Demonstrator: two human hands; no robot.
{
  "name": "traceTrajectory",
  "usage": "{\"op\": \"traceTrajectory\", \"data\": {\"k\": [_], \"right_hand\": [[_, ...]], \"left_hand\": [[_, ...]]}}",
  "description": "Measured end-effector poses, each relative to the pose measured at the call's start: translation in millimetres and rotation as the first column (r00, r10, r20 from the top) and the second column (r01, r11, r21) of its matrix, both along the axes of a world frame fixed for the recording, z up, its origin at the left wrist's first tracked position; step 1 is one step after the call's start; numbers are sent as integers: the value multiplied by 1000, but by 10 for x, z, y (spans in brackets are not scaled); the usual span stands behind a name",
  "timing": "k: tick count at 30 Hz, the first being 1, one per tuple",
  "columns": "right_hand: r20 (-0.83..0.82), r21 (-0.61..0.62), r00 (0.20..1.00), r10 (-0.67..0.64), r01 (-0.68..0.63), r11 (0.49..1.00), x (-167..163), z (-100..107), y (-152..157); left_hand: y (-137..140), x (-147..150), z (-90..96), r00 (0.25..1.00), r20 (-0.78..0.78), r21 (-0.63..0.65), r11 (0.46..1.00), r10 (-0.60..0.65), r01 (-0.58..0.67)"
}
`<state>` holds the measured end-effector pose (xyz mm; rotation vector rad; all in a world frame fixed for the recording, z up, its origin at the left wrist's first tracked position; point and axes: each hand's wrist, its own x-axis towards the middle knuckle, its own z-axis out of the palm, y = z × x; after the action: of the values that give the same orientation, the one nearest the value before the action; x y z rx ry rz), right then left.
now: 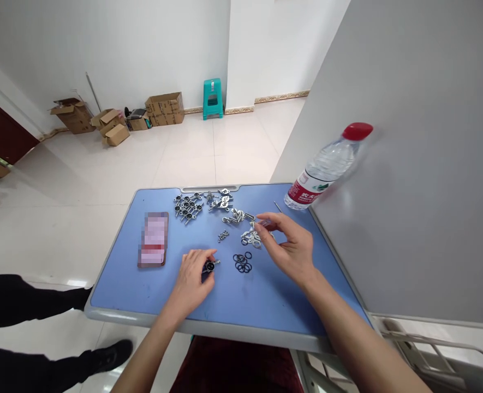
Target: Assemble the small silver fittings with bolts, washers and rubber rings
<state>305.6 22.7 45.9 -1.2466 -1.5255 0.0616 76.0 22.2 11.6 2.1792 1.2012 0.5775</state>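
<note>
My left hand (192, 274) rests on the blue tabletop, its thumb and fingers curled round a small metal fitting (210, 266) with a round black centre. Over the right side of the table, my right hand (288, 243) is pinched, thumb against forefinger; what lies between the fingertips is too small to make out. Just below those fingertips are flat silver plates (254, 239). Between my hands lies a loose pile of black rubber rings (243, 265). Tiny metal pieces (223, 236) sit a little farther back. Similar black-centred fittings (188, 206) are grouped at the back.
More silver parts (235, 216) lie along the back. A phone (154, 240) lies at the left of the table (118, 284). A red-capped water bottle (323, 172) stands back right, beside a grey panel (421, 164). A person's legs (32, 300) show at left.
</note>
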Motion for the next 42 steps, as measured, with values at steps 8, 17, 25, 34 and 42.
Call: {"op": "traceTrajectory", "data": {"k": [8,17,25,34,42], "right_hand": [[44,11,999,-7,7,1000,-17,4,-18],[25,-42,1000,6,-5,999,-7,30,-24],[-48,-204,998,44,-53,978,40,50,-45],[-26,-227,998,64,-69,971,52,70,-35],[-58,-380,997,59,-77,922,119,-6,27]], "left_hand": [[-14,39,16,992,74,-47,993,-103,107],[-10,50,-12,989,72,-47,990,-132,136],[-22,-24,-53,996,-60,70,996,67,-63],[-102,-26,-37,989,27,158,977,144,-147],[47,-155,129,995,67,109,992,-76,69]]}}
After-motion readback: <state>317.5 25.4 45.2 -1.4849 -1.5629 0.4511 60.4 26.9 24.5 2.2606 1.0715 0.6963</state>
